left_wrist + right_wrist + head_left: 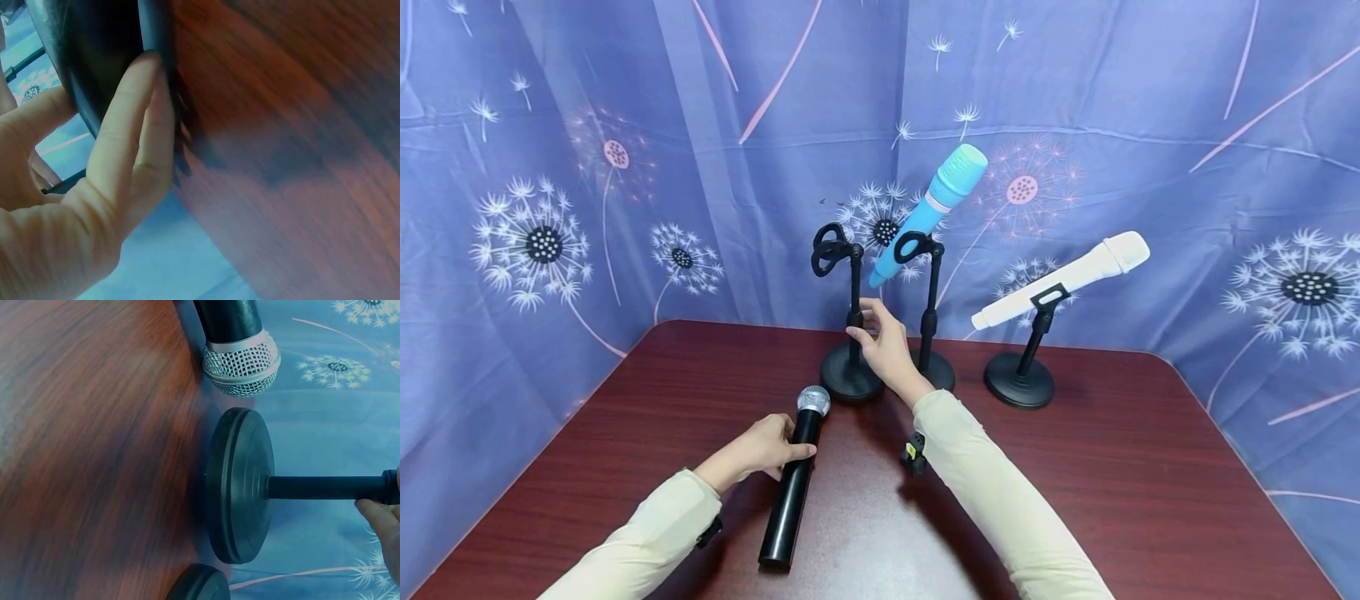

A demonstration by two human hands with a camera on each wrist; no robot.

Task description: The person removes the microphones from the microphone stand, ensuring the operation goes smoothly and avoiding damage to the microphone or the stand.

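Note:
A black microphone (793, 487) with a silver mesh head (242, 365) slants along the front of the table. My left hand (765, 446) holds it around the upper body, thumb across the top; in the left wrist view the fingers (125, 119) curl against its dark barrel (100, 44). With thumb and fingers, my right hand (886, 346) grips the pole of the leftmost black microphone stand (850, 379) near its collar. That stand's round clip (831, 249) holds nothing. In the right wrist view, its disc base (250, 487) shows beside the microphone head.
Just right of the gripped stand, a second stand (929, 333) carries a blue microphone (917, 225), tilted upward. Farther right, a third stand (1020, 381) bears a white microphone (1060, 283). A patterned blue curtain (760, 167) hangs behind the reddish-brown table (1112, 475).

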